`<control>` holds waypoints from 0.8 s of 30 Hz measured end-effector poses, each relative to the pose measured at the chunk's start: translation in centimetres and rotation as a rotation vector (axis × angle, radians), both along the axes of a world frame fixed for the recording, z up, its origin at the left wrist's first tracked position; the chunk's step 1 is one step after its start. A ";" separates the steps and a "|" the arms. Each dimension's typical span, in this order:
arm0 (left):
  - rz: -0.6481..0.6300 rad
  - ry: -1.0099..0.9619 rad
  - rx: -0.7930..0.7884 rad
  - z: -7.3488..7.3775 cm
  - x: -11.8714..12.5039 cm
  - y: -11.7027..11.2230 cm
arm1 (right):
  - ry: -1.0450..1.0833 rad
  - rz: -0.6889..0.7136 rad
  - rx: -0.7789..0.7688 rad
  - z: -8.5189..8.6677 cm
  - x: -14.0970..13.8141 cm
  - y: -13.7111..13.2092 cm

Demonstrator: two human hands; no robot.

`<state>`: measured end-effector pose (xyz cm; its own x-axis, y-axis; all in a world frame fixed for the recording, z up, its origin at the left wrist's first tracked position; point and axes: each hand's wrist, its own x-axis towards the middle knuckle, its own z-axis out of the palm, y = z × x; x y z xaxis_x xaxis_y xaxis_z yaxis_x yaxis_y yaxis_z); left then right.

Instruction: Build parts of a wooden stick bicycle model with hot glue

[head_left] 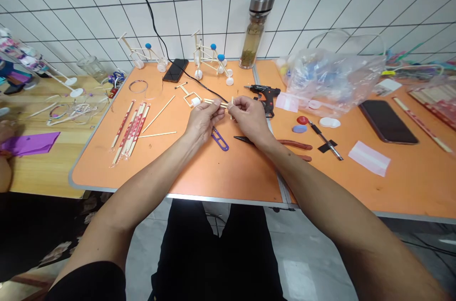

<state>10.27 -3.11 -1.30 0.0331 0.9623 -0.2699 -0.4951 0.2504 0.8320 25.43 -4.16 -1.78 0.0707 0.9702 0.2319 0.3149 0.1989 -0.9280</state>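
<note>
Above the middle of the orange table, my left hand (202, 119) pinches a pair of thin wooden sticks (218, 102). My right hand (249, 116) is closed on a short wooden stick (232, 101) set crosswise at their right end. Whether the pieces are joined is hidden by my fingers. Just beyond my left hand lies a small wooden stick frame (188, 95) with a white round piece (195, 101). A purple slotted tool (220, 140) rests below my hands, and pliers (292, 144) with red-brown handles lie partly under my right wrist.
Stick-built bicycle models (210, 56) stand at the back beside a black phone (175, 70) and a tea bottle (253, 30). A hot glue gun (264, 97) lies right of my hands. Wrapped chopsticks (133, 132) lie left. A plastic bag (331, 78) sits back right. Another person's hand (5, 132) shows far left.
</note>
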 end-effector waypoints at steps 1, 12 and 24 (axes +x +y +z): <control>0.005 0.008 0.000 0.0 -0.1 0.0 | 0.005 0.001 -0.007 0.0 0.1 0.0; 0.000 0.020 -0.021 0.1 -0.6 0.1 | 0.052 0.067 -0.019 -0.4 0.3 0.2; -0.015 0.004 0.012 0.1 -0.9 0.2 | 0.133 0.060 -0.001 -0.6 0.7 0.7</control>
